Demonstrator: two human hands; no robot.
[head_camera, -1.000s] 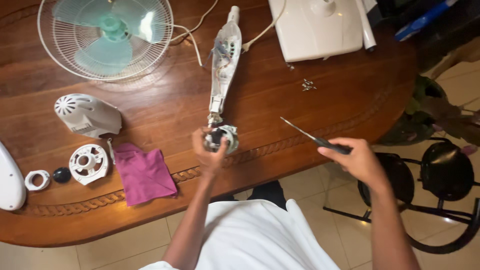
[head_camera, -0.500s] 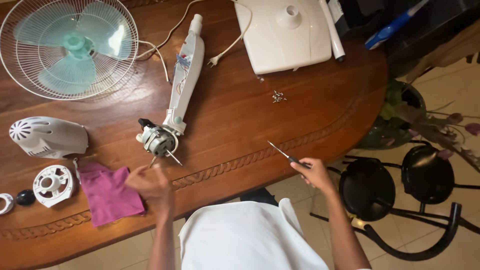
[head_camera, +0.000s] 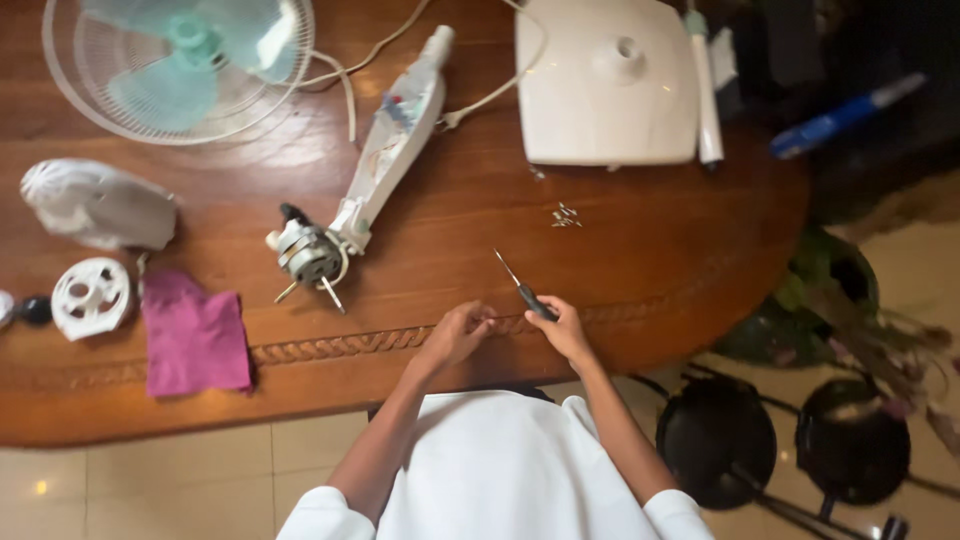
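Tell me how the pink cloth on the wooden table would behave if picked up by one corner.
The pink cloth lies flat and thin on the wooden table, so it would probably droop limply and feel light. Pushed, it would likely bunch up rather than slide. It seems unlikely to roll or break.

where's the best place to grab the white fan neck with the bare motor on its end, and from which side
Judging by its pose, grip the long white fan neck mid-shaft, coming from the near, right side. It lies flat and diagonal on the brown wooden table, its sides clear there. Avoid the bare metal motor at the lower end, with its protruding shaft and pins, and the top end, where the white cord trails.
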